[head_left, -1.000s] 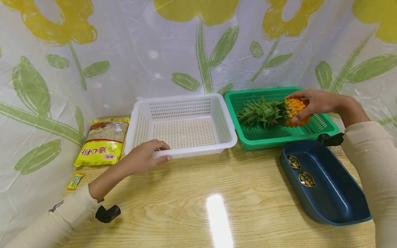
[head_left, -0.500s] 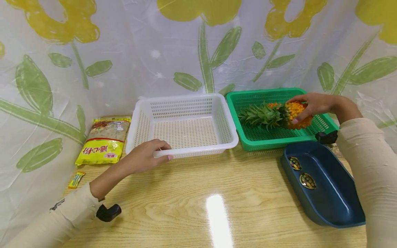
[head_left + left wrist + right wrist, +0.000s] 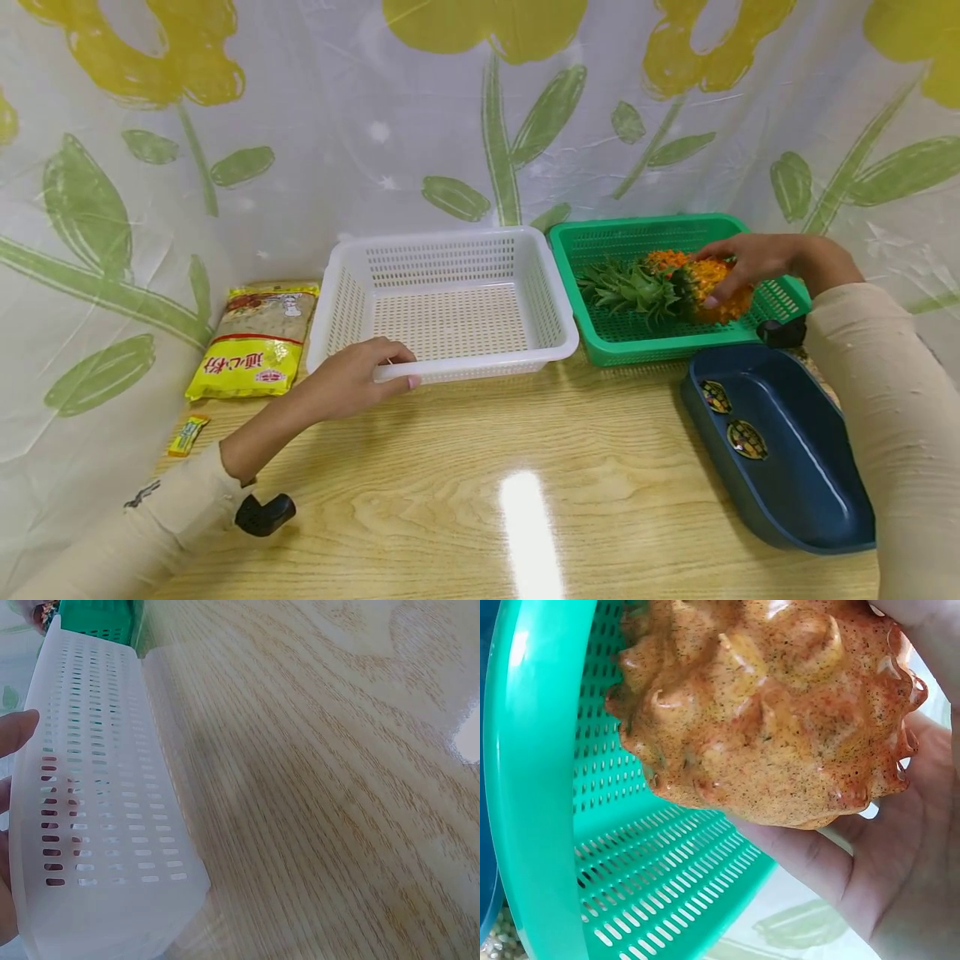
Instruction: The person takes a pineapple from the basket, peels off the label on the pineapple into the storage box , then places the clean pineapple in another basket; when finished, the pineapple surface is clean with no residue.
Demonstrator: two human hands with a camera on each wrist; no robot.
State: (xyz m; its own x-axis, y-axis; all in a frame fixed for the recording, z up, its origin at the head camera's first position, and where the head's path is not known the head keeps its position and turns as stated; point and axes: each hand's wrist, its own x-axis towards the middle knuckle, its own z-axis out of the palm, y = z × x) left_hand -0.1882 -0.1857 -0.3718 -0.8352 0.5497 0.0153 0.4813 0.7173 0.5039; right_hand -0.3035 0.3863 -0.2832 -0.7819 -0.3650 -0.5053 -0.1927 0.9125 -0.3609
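My left hand (image 3: 352,379) grips the front rim of a white plastic basket (image 3: 480,367), thumb on the outer side and fingers over the inner side. In the left wrist view, the slotted front wall of this basket stands on the table beside my thumb. At the right, my right hand (image 3: 757,260) holds a pineapple (image 3: 722,287) by its orange, knobbly body, within a green basket (image 3: 637,354). The leafy crown points left. Behind the held fruit, another orange, bumpy piece (image 3: 667,260) shows partly. In the right wrist view, the pineapple's base (image 3: 765,735) fills the upper middle.
A dark blue tub (image 3: 795,467) with two stickers stands in front of the green basket. Left of the white basket lies a yellow food packet (image 3: 255,342), with a small yellow sachet (image 3: 187,435) nearer me. A flowered curtain (image 3: 315,125) hangs behind the wooden table (image 3: 420,492).
The pineapple in my right hand has come slightly lower and nearer the front of the green basket, showing more of the orange piece behind it. My left hand stays on the white rim.
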